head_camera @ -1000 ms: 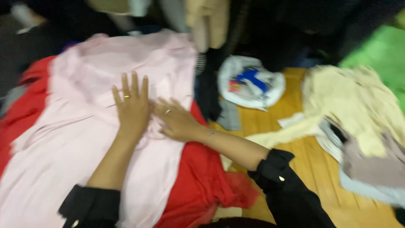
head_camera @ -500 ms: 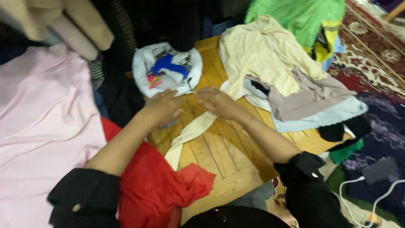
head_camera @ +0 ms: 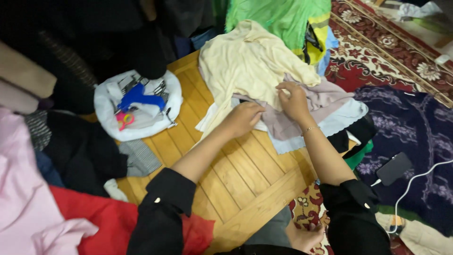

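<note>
1. Our left hand [head_camera: 244,118] is curled with its fingers pressed together on the lower edge of the cream long-sleeved top [head_camera: 245,61], where that edge meets the mauve garment [head_camera: 321,101]. Whether it pinches the cream cloth or only rests on it we cannot tell.
2. Our right hand [head_camera: 293,100] sits just beside it, to the right in the frame. Its fingertips are bunched on the fold where the cream top overlaps the mauve garment, and they seem to nip that fold.
3. The cream top lies up-frame from both hands. Its long axis runs from the hands toward the upper centre of the frame. Its body spreads over the wooden board [head_camera: 236,174] and partly over the mauve piece. Both hands are at its near hem, the left nearer its middle.
4. Under the mauve garment lies a pale blue-white cloth [head_camera: 344,118], and above the pile a green garment [head_camera: 278,16].
5. At centre left of the frame a white cloth bundle [head_camera: 106,106] holds a blue plastic item [head_camera: 137,97].
6. Half a second ago our hands were lower on the board near a trailing cream strip. Now they have moved up and right onto the pile, and the view has swung the same way.
</note>
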